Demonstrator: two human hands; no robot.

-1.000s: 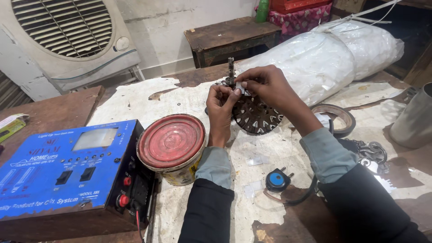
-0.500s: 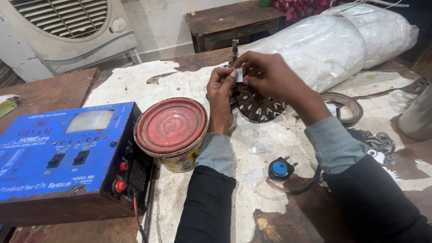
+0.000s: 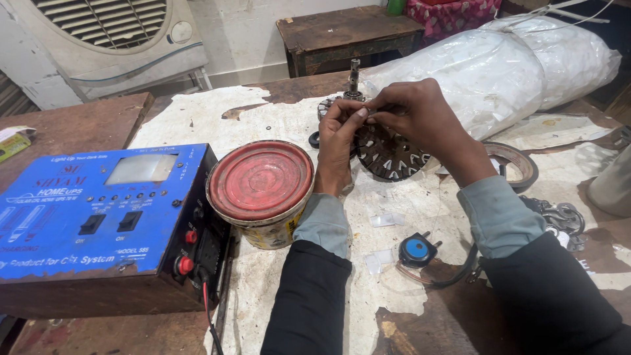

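Note:
A dark round stator core (image 3: 389, 152) with notched slots lies on the worn table top, a metal shaft (image 3: 354, 75) standing upright behind it. My left hand (image 3: 336, 141) rests on the core's left edge, fingers curled together. My right hand (image 3: 419, 113) hovers over the core's top, thumb and fingers pinched. Both sets of fingertips meet on something small between them, too small to make out. A black ring (image 3: 314, 139) lies just left of my left hand.
A tin with a red lid (image 3: 260, 189) stands left of my left forearm, beside a blue power unit (image 3: 98, 213). A black plug with a blue face (image 3: 417, 250), a tape roll (image 3: 513, 163), metal parts (image 3: 559, 217), a plastic-wrapped bundle (image 3: 499, 69) and an air cooler (image 3: 112, 33) surround the spot.
The view has shifted slightly, so everything sits a little lower and further left. Both hands stay at the core with fingertips together; nothing was taken or released.

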